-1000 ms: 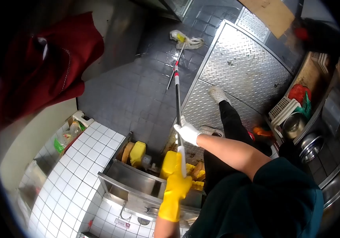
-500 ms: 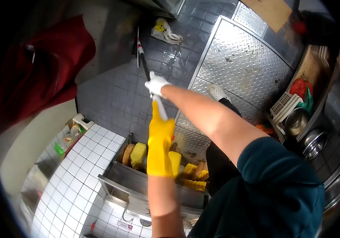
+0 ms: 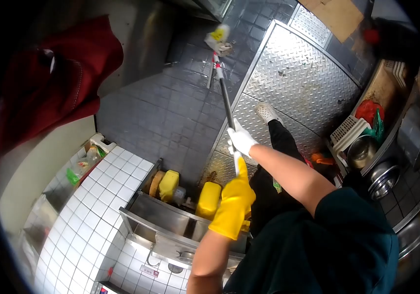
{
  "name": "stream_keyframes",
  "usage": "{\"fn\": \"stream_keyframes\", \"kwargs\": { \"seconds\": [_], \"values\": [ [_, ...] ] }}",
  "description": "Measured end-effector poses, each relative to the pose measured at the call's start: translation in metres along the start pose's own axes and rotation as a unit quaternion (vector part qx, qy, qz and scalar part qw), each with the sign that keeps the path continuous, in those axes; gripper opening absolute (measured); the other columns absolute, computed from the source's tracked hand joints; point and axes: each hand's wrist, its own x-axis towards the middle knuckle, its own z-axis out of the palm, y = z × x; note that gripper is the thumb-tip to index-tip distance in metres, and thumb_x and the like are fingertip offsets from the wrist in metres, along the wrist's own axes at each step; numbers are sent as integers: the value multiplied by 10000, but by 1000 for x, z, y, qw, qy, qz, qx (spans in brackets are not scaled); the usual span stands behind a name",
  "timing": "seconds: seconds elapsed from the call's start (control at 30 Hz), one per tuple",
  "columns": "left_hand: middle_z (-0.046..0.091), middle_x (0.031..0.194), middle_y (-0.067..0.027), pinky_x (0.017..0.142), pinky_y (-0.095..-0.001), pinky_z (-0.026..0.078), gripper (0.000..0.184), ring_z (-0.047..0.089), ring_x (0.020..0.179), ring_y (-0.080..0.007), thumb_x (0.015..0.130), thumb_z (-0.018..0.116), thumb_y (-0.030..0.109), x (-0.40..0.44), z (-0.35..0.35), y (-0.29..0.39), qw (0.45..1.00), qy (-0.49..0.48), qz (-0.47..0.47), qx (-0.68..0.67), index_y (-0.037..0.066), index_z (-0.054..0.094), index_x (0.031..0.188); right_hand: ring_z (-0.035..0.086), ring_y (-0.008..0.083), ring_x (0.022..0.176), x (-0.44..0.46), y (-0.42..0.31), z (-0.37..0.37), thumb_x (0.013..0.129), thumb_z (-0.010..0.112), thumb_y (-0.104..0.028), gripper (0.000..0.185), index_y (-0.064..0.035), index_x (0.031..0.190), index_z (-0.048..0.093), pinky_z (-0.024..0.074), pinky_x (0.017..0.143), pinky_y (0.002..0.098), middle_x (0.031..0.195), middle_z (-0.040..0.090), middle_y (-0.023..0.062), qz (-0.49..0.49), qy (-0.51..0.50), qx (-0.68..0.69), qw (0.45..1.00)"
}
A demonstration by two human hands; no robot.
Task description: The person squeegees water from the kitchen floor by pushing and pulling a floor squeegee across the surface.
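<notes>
As a floor-level stroke appears in hand: one long pole [image 3: 224, 95], twelve o'clock, far end beside crumpled white-and-yellow bundle [image 3: 217, 40]; left grip [image 3: 233, 198], yellow-gloved, and right grip [image 3: 242, 140], white-gloved, both wrapped round it, further strokes likely calling for two-handed steering.

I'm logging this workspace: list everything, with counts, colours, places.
long pole: 1, black-white, both hands
crumpled bundle: 1, white-yellow, pole's end
draped cloth: 1, red, upper left
plastic jugs: 2, yellow, lower centre
round metal bowls: several, silver, right
plastic basket: 1, white, right
ridged metal plates: 2, silver, floor
flat board: 1, tan, top
tiled ledge: 1, white, lower left
left hand: 1, yellow glove, on pole
right hand: 1, white glove, on pole
</notes>
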Motion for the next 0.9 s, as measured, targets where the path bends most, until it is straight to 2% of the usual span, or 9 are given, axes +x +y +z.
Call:
{"fn": "stream_keyframes", "kwargs": {
  "seconds": [0.2,0.33,0.4,0.47,0.53,0.6,0.7,0.8,0.9],
  "values": [
    [740,1122,-242,957,-436,539,1065,740,1010,-371,878,680,173,-4,88,-29,998,-34,46,9,143,-33,1668,543,224,523,-49,57,-17,1097,475,-237,713,-261,1668,49,544,495,403,782,564,99,59,53,27,996],
    [644,1330,-239,1046,-442,492,1048,639,1242,-340,884,730,169,-32,88,-43,993,-108,35,19,154,40,1672,604,272,576,-65,95,-23,1102,499,-286,728,-363,1640,14,571,547,457,824,569,108,87,37,57,994],
    [608,1367,-250,1065,-445,481,1014,583,1306,-352,880,746,140,-53,86,-51,997,-60,39,-32,149,104,1666,621,268,571,-82,97,-20,1098,507,-264,816,-251,1650,-93,588,557,443,826,594,114,48,8,69,996],
    [600,1362,-249,1045,-438,495,970,587,1284,-357,883,749,116,-62,112,-72,988,58,96,-108,144,165,1657,604,236,591,-85,111,-12,1093,528,-257,863,-278,1645,-136,578,564,429,830,586,98,42,-15,92,995],
    [621,1315,-234,987,-421,534,916,652,1178,-355,894,741,97,-58,163,-105,928,239,201,-202,139,220,1646,585,221,586,-95,102,6,1094,528,-248,865,-302,1647,-135,574,572,425,828,581,88,44,-42,101,993],
    [632,1253,-198,867,-374,569,863,686,1058,-311,918,715,89,-67,124,-94,906,122,58,-402,148,246,1640,587,226,572,-99,72,34,1092,517,-238,831,-307,1656,-89,565,557,416,791,566,82,64,-62,80,993],
    [640,957,-114,414,-286,471,887,596,511,-179,907,617,-74,-29,107,-108,808,130,80,-569,194,220,1653,567,242,525,-58,39,71,1093,495,-240,797,-271,1659,-65,544,505,419,751,544,87,7,-137,57,989],
    [633,861,-125,402,-304,459,916,581,479,-181,895,595,-81,1,42,-99,746,126,21,-654,203,189,1665,565,250,516,14,0,105,1088,482,-224,751,-224,1656,-9,534,484,422,732,527,91,-35,-160,59,985],
    [628,815,-141,417,-341,469,934,598,488,-210,870,592,-75,59,-10,-102,751,172,66,-634,204,190,1665,579,247,545,72,-46,122,1067,517,-205,507,-120,1508,282,541,498,421,741,529,94,-88,-147,26,985]
  ]
}}
